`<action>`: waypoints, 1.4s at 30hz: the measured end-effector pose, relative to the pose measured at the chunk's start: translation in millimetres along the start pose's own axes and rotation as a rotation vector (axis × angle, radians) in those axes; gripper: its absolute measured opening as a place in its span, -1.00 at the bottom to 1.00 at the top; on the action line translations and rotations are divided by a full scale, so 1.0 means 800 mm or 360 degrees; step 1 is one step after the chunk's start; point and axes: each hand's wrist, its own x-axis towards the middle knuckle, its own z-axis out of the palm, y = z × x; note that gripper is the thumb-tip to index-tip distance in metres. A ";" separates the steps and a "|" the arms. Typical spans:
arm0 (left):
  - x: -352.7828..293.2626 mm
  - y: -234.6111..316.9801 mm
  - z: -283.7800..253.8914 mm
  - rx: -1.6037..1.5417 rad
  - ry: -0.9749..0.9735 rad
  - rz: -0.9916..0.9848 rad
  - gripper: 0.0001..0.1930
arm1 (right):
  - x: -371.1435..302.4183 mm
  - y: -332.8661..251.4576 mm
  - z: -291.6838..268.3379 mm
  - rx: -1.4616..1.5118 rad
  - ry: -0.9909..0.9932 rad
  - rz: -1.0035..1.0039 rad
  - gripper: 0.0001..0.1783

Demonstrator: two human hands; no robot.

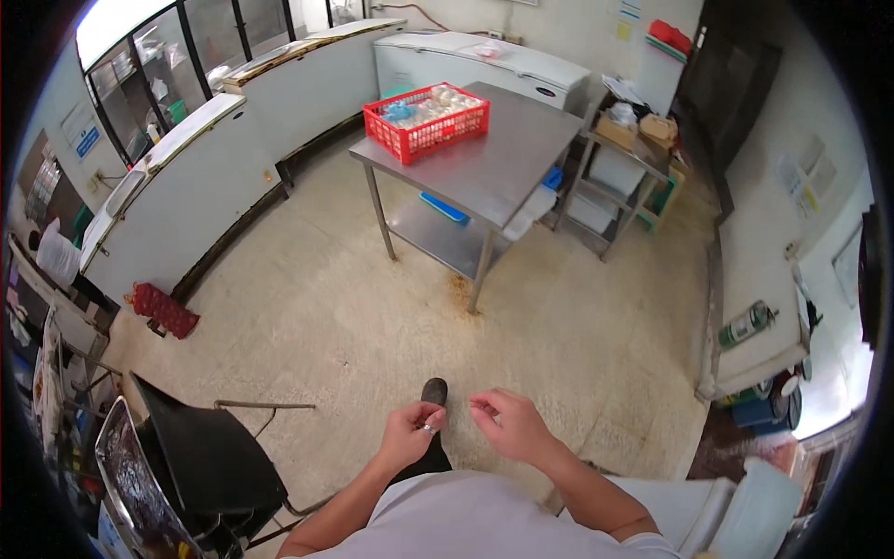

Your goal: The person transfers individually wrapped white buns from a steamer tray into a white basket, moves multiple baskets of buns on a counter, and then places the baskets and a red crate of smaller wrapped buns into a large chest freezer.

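In front of my body, low in the head view, my left hand [411,436] is closed with its fingers curled inward. Something small and shiny shows at its fingers; whether it is a ring or a held thing I cannot make out. Just to the right, apart from it, my right hand [514,427] has loosely bent fingers, with a gap between fingertips and thumb and nothing visible in it. Neither hand touches furniture. Ahead stands a metal table [521,149] bearing a red plastic crate [410,144] with pale round items and a blue bag in it.
A black chair [205,447] stands close on my left. Beyond it, a red mesh sack [166,309] lies by the white chest freezers [191,200]. A metal shelf rack [619,200] with boxes stands right of the table. A green cylinder [745,324] is at the right wall.
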 end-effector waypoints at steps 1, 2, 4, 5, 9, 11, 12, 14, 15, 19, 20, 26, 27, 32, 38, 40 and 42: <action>0.031 0.001 -0.010 -0.0033 0.0038 -0.0020 -0.80 | 0.039 0.009 0.003 0.0005 0.0006 -0.0007 -0.74; 0.063 0.003 -0.019 -0.0017 0.0041 -0.0003 -0.80 | 0.078 0.018 0.006 0.0009 0.0016 -0.0012 -0.74; 0.123 0.011 -0.035 0.0011 0.0039 0.0015 -0.80 | 0.147 0.034 0.007 0.0040 0.0002 0.0084 -0.73; 0.155 0.017 -0.046 -0.0002 0.0042 0.0029 -0.80 | 0.180 0.041 0.006 0.0056 -0.0008 0.0141 -0.73; 0.292 0.065 -0.088 0.0035 0.0039 0.0119 -0.80 | 0.325 0.064 -0.015 0.0083 0.0014 0.0173 -0.71; 0.348 0.095 -0.104 0.0091 0.0026 0.0149 -0.80 | 0.395 0.085 -0.030 0.0152 0.0056 0.0242 -0.70; 0.373 0.115 -0.109 0.0113 0.0022 0.0172 -0.80 | 0.432 0.108 -0.037 0.0150 0.0053 0.0238 -0.65; 0.425 0.149 -0.116 0.0166 0.0026 0.0228 -0.80 | 0.514 0.147 -0.049 0.0413 0.0063 0.0323 -0.59; 0.449 0.158 -0.121 0.0187 0.0030 0.0244 -0.78 | 0.558 0.163 -0.054 0.0545 0.0063 0.0359 -0.55; 0.538 0.162 -0.130 0.0171 0.0045 0.0254 -0.68 | 0.720 0.202 -0.068 0.0851 0.0071 0.0565 -0.44; 0.571 0.175 -0.134 0.0161 0.0045 0.0300 -0.64 | 0.762 0.206 -0.076 0.0873 0.0098 0.0531 -0.41; 0.684 0.233 -0.164 0.0070 0.0191 0.0276 -0.63 | 0.975 0.217 -0.080 0.1005 0.0138 0.0640 -0.45; 0.706 0.245 -0.170 0.0213 0.0227 0.0297 -0.64 | 1.008 0.222 -0.083 0.0983 0.0125 0.0689 -0.44; 0.858 0.324 -0.214 0.0776 0.0266 0.0721 -0.70 | 1.123 0.246 -0.080 0.0942 0.0253 0.0984 -0.39; 1.147 0.356 -0.269 0.1572 0.0301 0.1257 -0.46 | 1.172 0.295 -0.033 0.0596 0.0627 0.0969 -0.43; 1.233 0.344 -0.293 0.1962 0.0470 0.1348 -0.39 | 1.176 0.280 -0.021 0.0612 0.0745 0.0987 -0.42; 1.290 0.320 -0.321 0.2081 0.0184 0.1104 -0.37 | 1.168 0.236 -0.028 0.0669 0.0779 0.1006 -0.42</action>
